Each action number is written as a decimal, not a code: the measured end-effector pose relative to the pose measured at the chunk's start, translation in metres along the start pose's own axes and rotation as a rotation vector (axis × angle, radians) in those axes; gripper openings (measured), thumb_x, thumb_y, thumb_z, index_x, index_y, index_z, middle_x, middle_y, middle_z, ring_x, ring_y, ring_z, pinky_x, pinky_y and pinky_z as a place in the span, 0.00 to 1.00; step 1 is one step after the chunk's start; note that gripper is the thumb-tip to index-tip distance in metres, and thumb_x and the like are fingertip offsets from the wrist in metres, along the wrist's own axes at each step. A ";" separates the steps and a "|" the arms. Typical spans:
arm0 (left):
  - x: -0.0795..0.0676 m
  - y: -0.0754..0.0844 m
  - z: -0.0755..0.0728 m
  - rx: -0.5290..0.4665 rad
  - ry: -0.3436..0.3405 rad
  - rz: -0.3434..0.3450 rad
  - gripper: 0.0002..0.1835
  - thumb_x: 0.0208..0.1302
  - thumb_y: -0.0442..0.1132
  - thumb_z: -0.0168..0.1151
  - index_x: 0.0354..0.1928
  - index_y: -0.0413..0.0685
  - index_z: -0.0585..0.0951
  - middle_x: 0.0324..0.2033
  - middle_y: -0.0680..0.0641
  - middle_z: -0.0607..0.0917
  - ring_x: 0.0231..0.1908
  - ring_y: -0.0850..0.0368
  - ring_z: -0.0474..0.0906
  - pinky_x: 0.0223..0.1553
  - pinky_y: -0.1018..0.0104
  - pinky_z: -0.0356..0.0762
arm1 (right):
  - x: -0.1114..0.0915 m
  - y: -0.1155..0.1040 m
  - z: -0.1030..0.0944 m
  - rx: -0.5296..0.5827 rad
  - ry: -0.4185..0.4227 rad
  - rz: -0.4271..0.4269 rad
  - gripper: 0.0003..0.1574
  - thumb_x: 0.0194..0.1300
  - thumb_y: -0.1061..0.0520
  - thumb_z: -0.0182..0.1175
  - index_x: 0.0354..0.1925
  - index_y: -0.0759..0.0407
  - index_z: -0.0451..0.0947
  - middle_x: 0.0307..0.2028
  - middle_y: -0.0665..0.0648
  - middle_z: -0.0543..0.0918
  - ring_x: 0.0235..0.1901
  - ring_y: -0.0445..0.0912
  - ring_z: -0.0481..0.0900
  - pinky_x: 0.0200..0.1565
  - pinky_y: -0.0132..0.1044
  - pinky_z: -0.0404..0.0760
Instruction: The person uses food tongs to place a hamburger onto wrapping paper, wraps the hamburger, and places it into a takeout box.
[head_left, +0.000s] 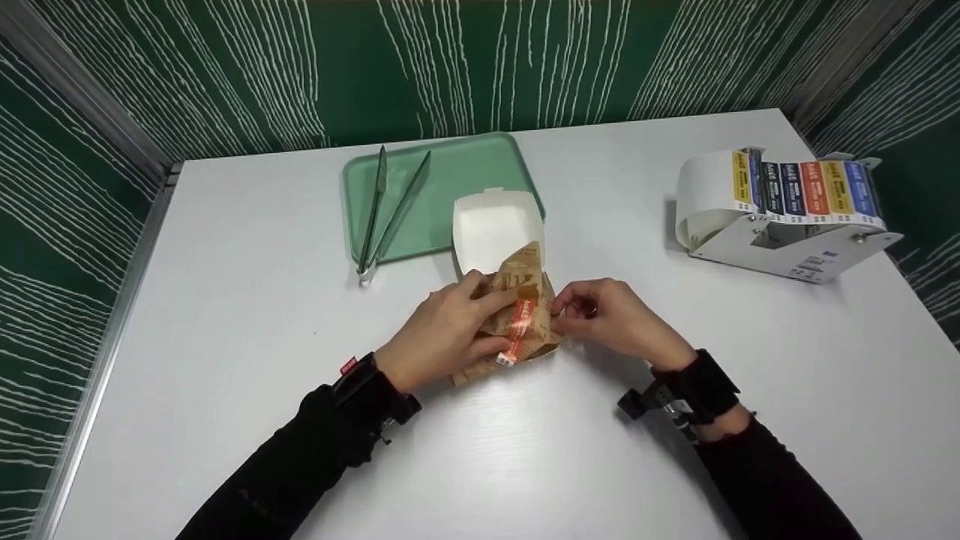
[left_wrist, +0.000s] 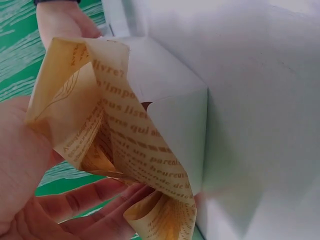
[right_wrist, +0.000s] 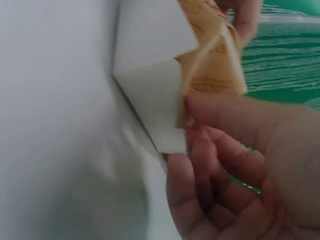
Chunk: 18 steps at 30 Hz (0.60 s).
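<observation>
A brown printed paper wrap [head_left: 517, 281] with an orange-red label [head_left: 523, 330] sits in a white clamshell box [head_left: 499, 225], whose lid stands open toward the back. What the wrap contains is hidden. My left hand [head_left: 450, 326] lies over its left side, fingers reaching across the paper and thumb at the label's lower end. In the left wrist view the wrap's loose folds [left_wrist: 135, 130] stick out past the box wall [left_wrist: 180, 130]. At the box's right side, my right hand [head_left: 611, 315] pinches an edge of the paper [right_wrist: 210, 65] between thumb and curled fingers, close against the box wall [right_wrist: 150, 100].
Behind the box lies a green tray [head_left: 465, 169], partly under the raised lid. Metal tongs [head_left: 375, 217] rest across its left side, hinge end over the front rim. At the right stands a white label dispenser [head_left: 795, 240] with several coloured labels.
</observation>
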<state>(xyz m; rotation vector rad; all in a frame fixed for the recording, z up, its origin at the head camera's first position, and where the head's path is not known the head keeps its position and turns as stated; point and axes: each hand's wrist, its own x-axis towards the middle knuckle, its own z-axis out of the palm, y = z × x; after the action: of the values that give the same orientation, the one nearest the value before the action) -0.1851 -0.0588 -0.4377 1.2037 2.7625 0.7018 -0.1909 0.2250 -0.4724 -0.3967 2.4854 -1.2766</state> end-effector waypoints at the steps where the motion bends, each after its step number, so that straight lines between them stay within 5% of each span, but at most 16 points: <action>1: 0.000 0.000 0.000 -0.005 -0.002 0.000 0.34 0.71 0.54 0.72 0.74 0.50 0.78 0.56 0.40 0.81 0.49 0.46 0.84 0.52 0.47 0.87 | 0.001 -0.001 0.003 -0.015 0.025 -0.011 0.05 0.67 0.61 0.74 0.40 0.60 0.86 0.29 0.53 0.83 0.30 0.41 0.78 0.32 0.27 0.75; 12: 0.001 -0.001 0.001 0.056 0.004 0.036 0.32 0.71 0.53 0.72 0.73 0.52 0.79 0.54 0.43 0.81 0.48 0.48 0.81 0.51 0.50 0.86 | 0.003 -0.009 0.016 -0.286 0.197 -0.045 0.10 0.62 0.57 0.78 0.26 0.52 0.88 0.21 0.48 0.81 0.24 0.41 0.74 0.28 0.32 0.69; 18: 0.001 0.001 -0.001 0.102 0.004 0.038 0.34 0.69 0.56 0.72 0.75 0.58 0.78 0.53 0.45 0.80 0.48 0.49 0.79 0.47 0.51 0.84 | 0.006 -0.013 0.018 -0.341 0.188 -0.076 0.05 0.63 0.60 0.77 0.29 0.56 0.93 0.29 0.52 0.91 0.31 0.45 0.85 0.36 0.41 0.83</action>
<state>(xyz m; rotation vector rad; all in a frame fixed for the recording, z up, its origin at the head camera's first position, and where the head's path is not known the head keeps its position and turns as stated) -0.1856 -0.0577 -0.4363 1.2770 2.8171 0.5730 -0.1881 0.2020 -0.4729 -0.4737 2.8828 -0.9513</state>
